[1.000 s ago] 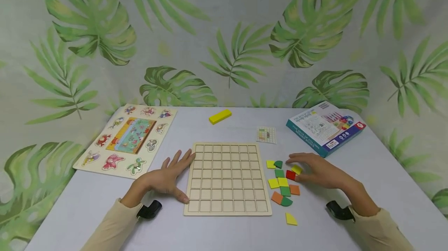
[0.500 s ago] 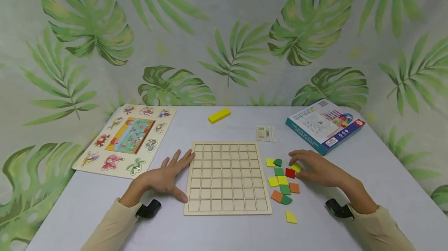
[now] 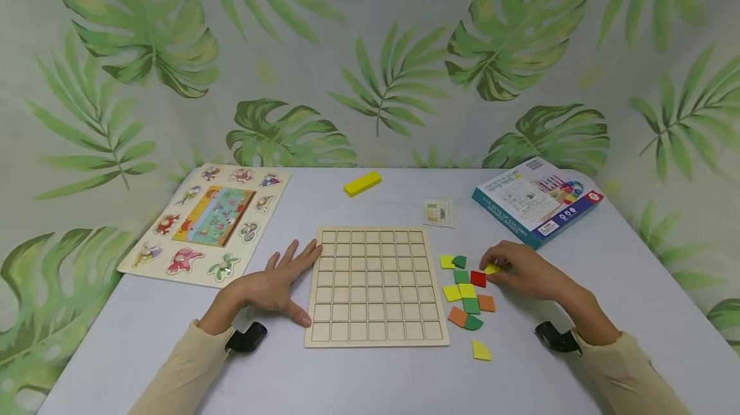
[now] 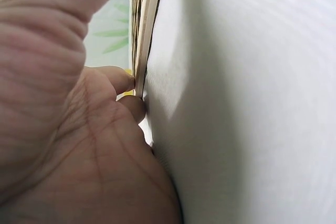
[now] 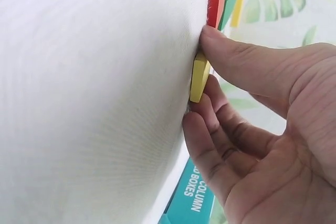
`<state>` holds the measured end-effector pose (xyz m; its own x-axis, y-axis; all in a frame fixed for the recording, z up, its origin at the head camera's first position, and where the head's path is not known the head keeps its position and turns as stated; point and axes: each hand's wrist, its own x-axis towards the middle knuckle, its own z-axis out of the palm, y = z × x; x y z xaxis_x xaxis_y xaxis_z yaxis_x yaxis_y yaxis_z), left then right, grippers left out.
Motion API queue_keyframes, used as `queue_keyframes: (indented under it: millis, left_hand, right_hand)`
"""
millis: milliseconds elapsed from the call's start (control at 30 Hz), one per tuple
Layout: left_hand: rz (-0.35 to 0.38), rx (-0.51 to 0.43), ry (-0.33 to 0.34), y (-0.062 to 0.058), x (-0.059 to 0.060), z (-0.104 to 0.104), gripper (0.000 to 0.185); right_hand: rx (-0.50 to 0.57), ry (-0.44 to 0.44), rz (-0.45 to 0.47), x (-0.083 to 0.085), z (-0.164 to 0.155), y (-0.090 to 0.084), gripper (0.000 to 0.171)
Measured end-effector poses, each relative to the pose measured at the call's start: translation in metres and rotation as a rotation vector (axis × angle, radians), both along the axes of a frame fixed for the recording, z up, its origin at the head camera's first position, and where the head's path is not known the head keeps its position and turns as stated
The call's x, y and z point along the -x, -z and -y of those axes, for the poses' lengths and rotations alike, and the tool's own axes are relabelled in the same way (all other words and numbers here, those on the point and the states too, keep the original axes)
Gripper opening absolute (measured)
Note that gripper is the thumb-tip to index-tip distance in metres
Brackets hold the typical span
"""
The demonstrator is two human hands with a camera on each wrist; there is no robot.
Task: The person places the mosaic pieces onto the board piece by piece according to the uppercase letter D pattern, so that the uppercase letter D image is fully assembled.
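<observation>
Fingers [image 5: 231,59] of my right hand [image 3: 523,272] pinch one yellow tile [image 3: 492,268]; left hand [image 3: 268,286] flat, steadying grid board [image 3: 376,286], every cell unfilled, other tiles [image 3: 468,302] loose beside.

Pale, matt, unpainted wood for the grid board [image 3: 376,286] at lower centre. Smooth painted, faintly glossy finish on the yellow tile [image 5: 198,81] and red tile [image 5: 216,1]; glossy printed card for the box [image 3: 537,200] at right. Matt white cloth over the table [image 3: 358,376].

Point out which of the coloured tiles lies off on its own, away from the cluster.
The yellow quarter-round tile, nearest the table's front edge. It lies apart below the green rounded tile; the others sit bunched together beside the wooden grid board.
</observation>
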<state>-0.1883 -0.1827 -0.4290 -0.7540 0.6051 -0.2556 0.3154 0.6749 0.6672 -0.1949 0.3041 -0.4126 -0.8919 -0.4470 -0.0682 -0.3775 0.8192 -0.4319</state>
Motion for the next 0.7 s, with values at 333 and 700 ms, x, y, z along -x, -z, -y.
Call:
queue_keyframes:
  millis: [333, 700]
  left_hand:
    - [0.009, -0.022, 0.004, 0.0012, -0.0009, 0.0013, 0.137]
    - [0.015, -0.025, 0.011, 0.0024, -0.0012, -0.0004, 0.136]
  right_hand:
    - [-0.012, 0.007, -0.01, -0.0016, 0.0021, -0.0047, 0.019]
    - [-0.01, -0.057, -0.037, 0.0039, 0.006, -0.0091, 0.016]
